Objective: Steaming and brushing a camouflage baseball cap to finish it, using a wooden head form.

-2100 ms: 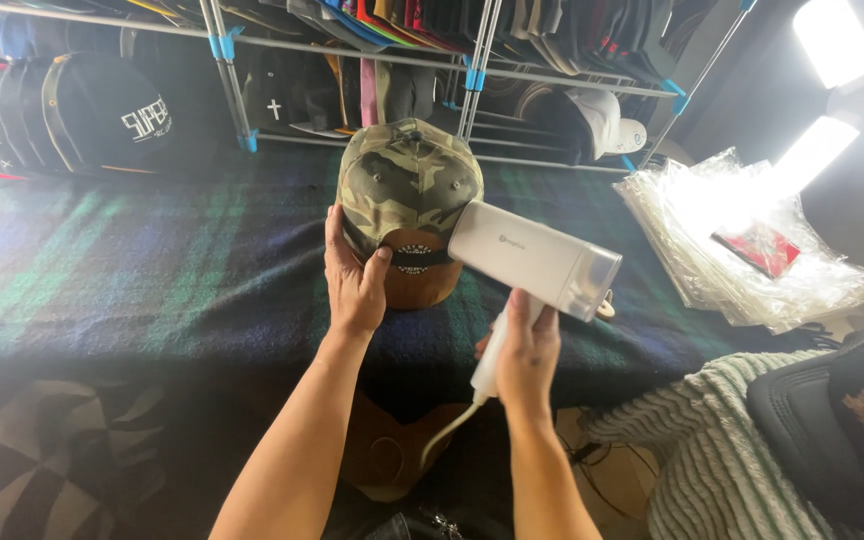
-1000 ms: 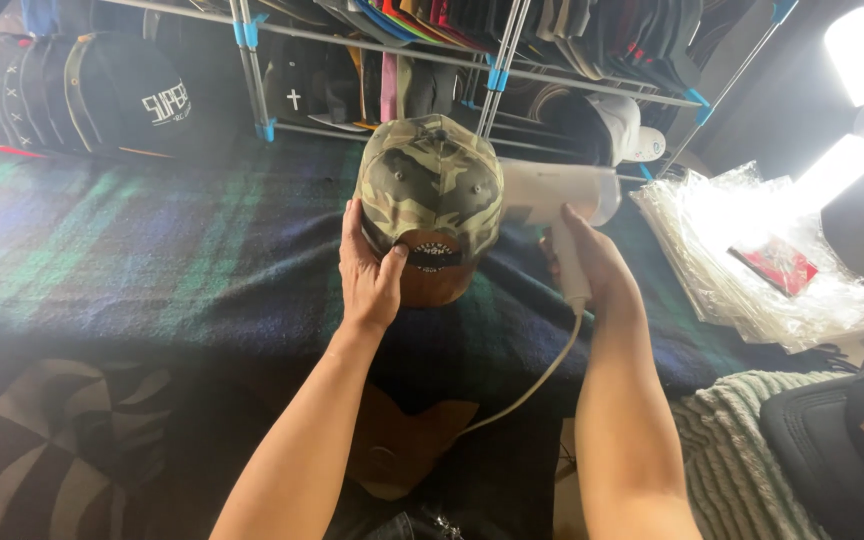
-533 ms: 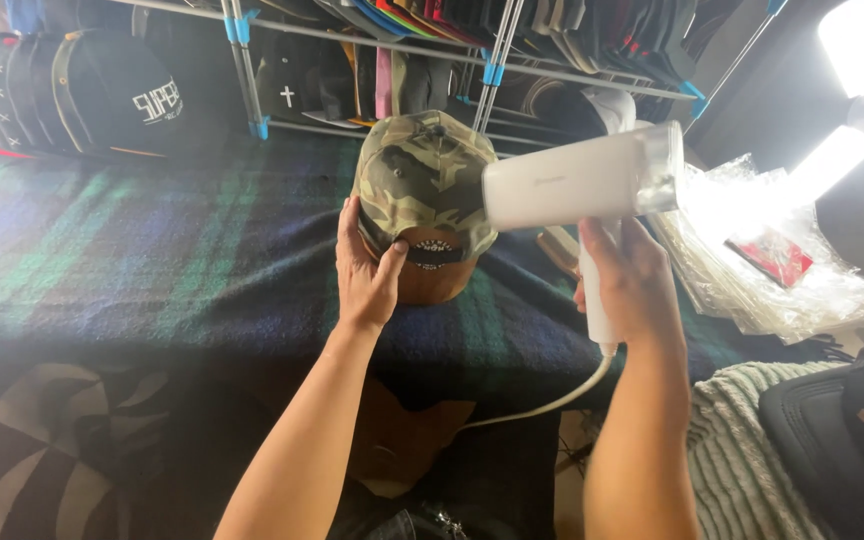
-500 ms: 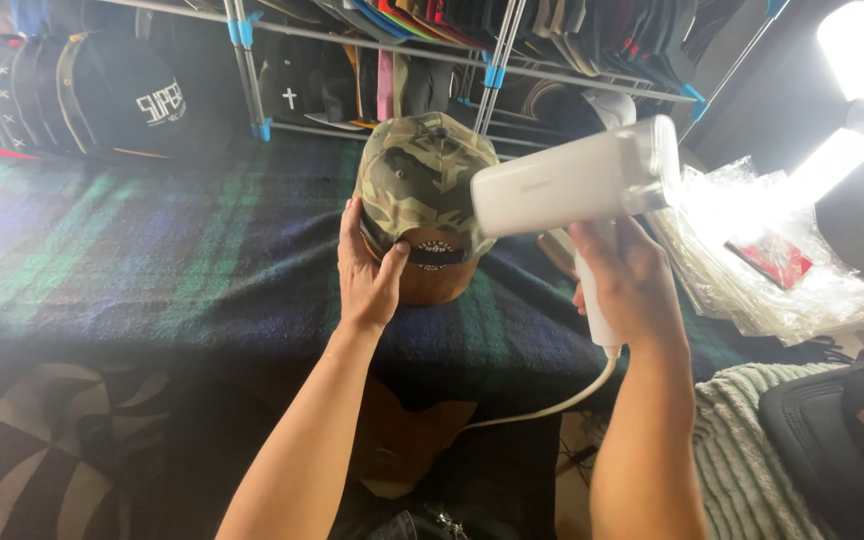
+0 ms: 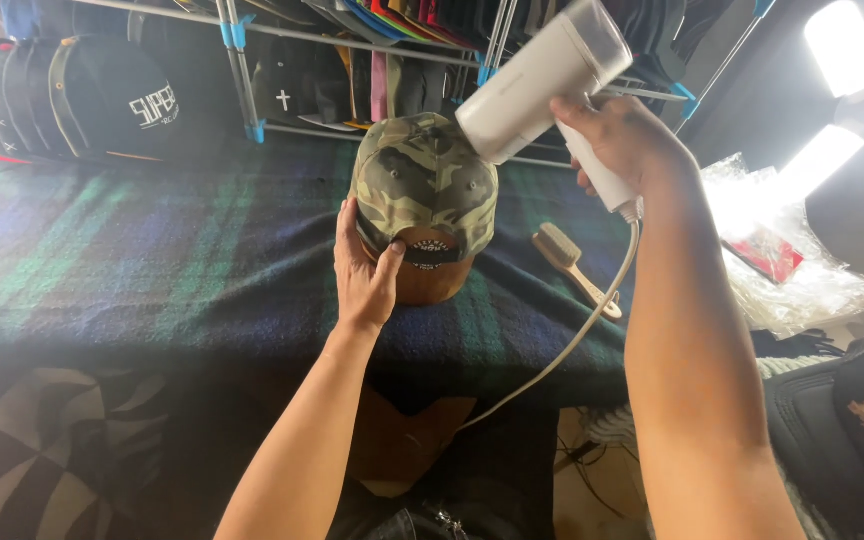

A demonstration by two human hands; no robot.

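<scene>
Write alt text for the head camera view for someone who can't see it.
A right hand aims a white handheld steamer at a camouflage cap on a brown form, which the left hand steadies. A wooden brush lies on the plaid cloth.

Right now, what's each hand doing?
Left hand: open, pressed against the camo cap.
Right hand: closed on the white steamer.
</scene>
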